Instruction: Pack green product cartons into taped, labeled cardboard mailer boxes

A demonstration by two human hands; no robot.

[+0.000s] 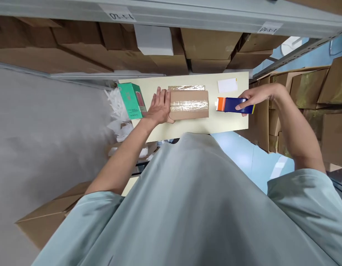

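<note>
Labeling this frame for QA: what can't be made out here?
Head view only:
- Shelf labels: writing too small to read.
- Blue and orange box: print too small; right hand covers its far end.
- Taped cardboard box: left edge under the left hand.
- Green box: print blurred.
- Table: near edge hidden by the person's shirt.
- White slip: nothing legible on it.

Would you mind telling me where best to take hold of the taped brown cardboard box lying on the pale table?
Probably across the two short ends of the taped brown cardboard box, from above: it lies flat, the left hand already rests on its left end, and its right end is clear.
</note>
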